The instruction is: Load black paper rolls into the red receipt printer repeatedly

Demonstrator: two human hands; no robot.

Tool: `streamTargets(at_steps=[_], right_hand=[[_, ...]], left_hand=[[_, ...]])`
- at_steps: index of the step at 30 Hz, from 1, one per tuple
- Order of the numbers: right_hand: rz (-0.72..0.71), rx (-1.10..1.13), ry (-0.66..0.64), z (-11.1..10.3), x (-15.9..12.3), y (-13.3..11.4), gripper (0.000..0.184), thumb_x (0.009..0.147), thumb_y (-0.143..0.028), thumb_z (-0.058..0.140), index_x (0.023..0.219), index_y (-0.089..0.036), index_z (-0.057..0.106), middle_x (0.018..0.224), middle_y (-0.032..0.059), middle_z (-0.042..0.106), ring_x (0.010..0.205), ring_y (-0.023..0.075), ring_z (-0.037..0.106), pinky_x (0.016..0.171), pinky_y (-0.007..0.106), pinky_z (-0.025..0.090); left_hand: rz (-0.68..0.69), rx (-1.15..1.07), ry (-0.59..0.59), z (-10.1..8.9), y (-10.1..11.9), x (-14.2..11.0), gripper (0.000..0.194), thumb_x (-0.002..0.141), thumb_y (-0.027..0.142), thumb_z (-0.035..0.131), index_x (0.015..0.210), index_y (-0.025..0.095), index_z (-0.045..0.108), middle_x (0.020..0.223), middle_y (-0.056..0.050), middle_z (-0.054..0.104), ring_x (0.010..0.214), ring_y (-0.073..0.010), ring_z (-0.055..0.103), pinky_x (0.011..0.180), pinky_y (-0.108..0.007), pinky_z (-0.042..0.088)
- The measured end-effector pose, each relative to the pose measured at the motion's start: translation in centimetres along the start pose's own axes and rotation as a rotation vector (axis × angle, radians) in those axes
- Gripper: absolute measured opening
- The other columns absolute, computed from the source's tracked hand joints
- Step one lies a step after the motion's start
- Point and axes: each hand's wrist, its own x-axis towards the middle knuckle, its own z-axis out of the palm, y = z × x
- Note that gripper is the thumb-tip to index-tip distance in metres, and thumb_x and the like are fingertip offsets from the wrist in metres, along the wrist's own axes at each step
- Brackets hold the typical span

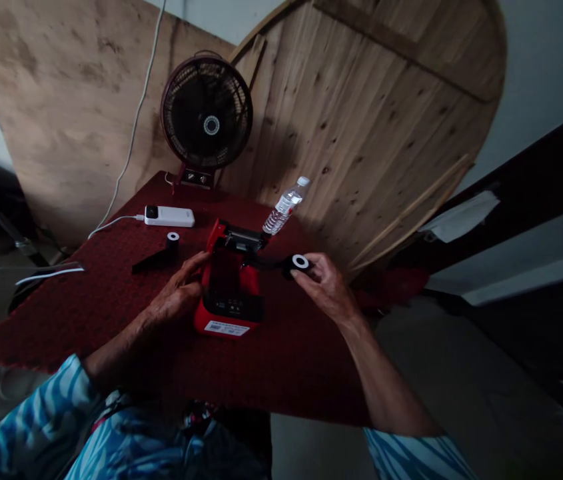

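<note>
My right hand [328,283] pinches a roll of black ribbon [300,262] with a white core. From the roll, a dark strip runs left toward a red-and-black machine [231,287] that looks like a small printer. The machine's top stands raised, showing a roller, and a white label is stuck on its near end. My left hand [184,287] rests against the machine's left side, its fingers stretched out and touching the edge. A second black ribbon roll [173,238], its loose end trailing left, lies on the table beyond my left hand.
On the dark red table [126,327] are a white power bank [169,217] with a cable, a clear water bottle [285,208] behind the machine, and a fan [206,113] at the back. A round wooden board [361,127] leans against the wall.
</note>
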Motion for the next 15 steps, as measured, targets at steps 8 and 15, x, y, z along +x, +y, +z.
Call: streamTargets(at_steps=[8, 15], right_hand=[[0.276, 0.173, 0.192, 5.0, -1.2, 10.3, 0.046, 0.057, -0.055, 0.068, 0.089, -0.023, 0.060, 0.090, 0.0058, 0.069, 0.090, 0.0269, 0.064, 0.090, 0.047, 0.050], [0.273, 0.234, 0.225, 6.1, -1.7, 12.5, 0.048, 0.061, -0.057, 0.068, 0.095, -0.024, 0.063, 0.095, 0.0063, 0.071, 0.092, 0.0267, 0.063, 0.090, 0.046, 0.049]], left_hand=[[0.162, 0.317, 0.075, 0.3, 1.3, -0.8, 0.055, 0.081, 0.027, 0.069, 0.135, 0.029, 0.065, 0.154, -0.004, 0.052, 0.144, -0.0344, 0.043, 0.119, -0.048, 0.036], [0.358, 0.898, 0.403, -7.5, 7.3, 2.7, 0.054, 0.091, 0.059, 0.055, 0.124, 0.019, 0.069, 0.126, -0.009, 0.073, 0.118, -0.0266, 0.065, 0.105, -0.039, 0.049]])
